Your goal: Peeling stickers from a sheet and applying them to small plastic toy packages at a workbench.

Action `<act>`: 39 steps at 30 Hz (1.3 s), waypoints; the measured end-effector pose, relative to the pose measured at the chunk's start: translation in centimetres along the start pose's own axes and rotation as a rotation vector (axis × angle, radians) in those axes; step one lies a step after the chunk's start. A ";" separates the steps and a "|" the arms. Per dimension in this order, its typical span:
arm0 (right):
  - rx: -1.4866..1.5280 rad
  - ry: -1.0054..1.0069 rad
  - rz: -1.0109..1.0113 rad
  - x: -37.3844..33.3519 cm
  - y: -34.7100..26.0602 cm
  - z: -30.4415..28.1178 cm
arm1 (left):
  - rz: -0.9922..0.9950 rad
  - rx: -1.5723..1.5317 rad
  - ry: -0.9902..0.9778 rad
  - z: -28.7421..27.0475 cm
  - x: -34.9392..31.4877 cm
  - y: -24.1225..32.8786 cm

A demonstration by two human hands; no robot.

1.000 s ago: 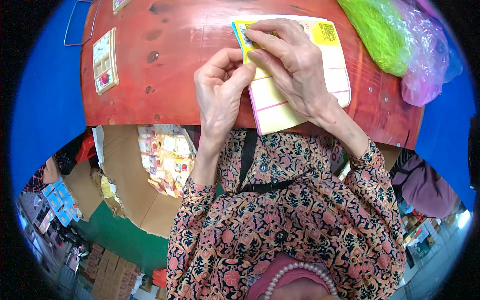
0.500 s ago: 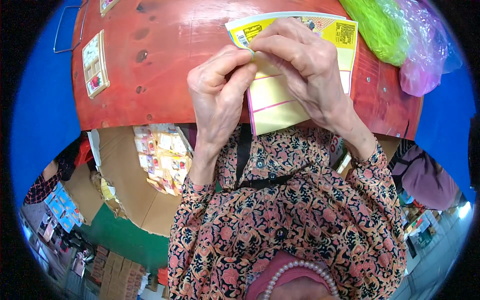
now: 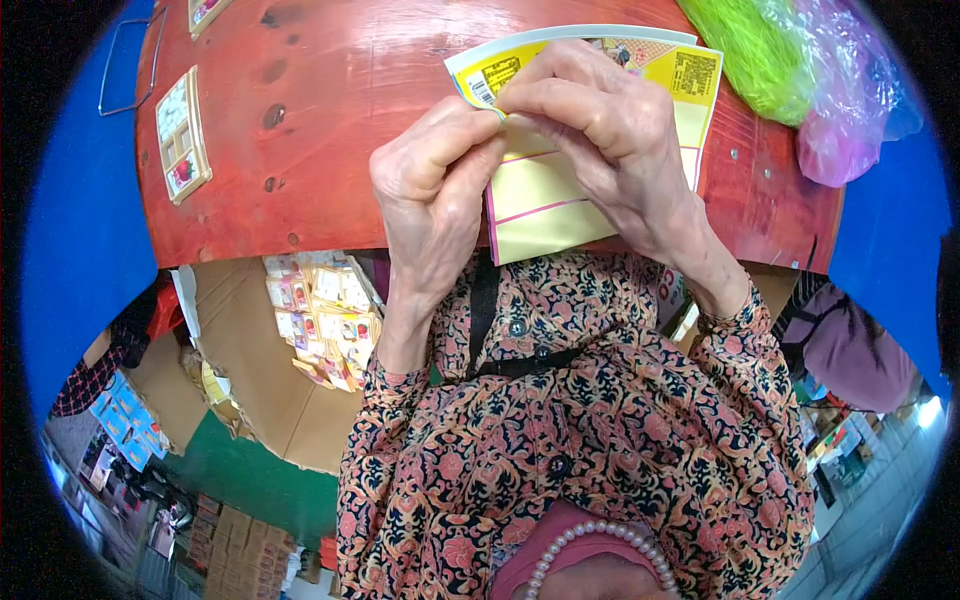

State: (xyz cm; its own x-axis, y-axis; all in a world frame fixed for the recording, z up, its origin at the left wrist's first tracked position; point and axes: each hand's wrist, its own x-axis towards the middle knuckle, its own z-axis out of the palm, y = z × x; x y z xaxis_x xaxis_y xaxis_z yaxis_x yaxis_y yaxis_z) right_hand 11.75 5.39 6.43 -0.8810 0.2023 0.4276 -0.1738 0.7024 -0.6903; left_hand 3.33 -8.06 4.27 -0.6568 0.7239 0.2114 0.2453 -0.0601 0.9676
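My left hand [image 3: 430, 185] and my right hand [image 3: 620, 145] meet at the left edge of a yellow printed sheet [image 3: 550, 225]. Thumbs and forefingers on both sides pinch that edge, which curls up a little between them. Pale yellow panels divided by pink lines cover the sheet's near part, with a brighter yellow printed band at its far end. A white edge [image 3: 600, 33] shows beyond the band, perhaps another layer underneath. The exact pinch point is partly covered by my fingers. The sheet's near end overhangs the table edge in front of my body.
A red tabletop [image 3: 320, 150] carries a small pale framed piece with a strawberry picture [image 3: 183, 140] at left. Green [image 3: 745, 60] and pink-purple plastic bags [image 3: 840, 110] lie at the far right. Below the table, an open cardboard box [image 3: 270, 380] holds many small picture pieces [image 3: 325, 315].
Both hands keep their pinch on the sheet's edge, with the left wrist shifted slightly. The sheet has tilted a little, and the whole view has moved slightly.
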 end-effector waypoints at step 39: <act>0.114 -0.015 0.133 -1.5 1.1 0.4 | -0.121 -0.090 0.017 1.0 -1.2 -1.1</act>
State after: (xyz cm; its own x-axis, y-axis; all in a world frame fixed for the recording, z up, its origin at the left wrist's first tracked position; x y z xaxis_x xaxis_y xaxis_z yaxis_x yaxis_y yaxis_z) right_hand 12.68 5.58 4.77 -0.9061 0.2773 0.3196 -0.1032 0.5878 -0.8024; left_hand 4.51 -8.19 2.80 -0.6897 0.7179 0.0943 0.0995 -0.0350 0.9944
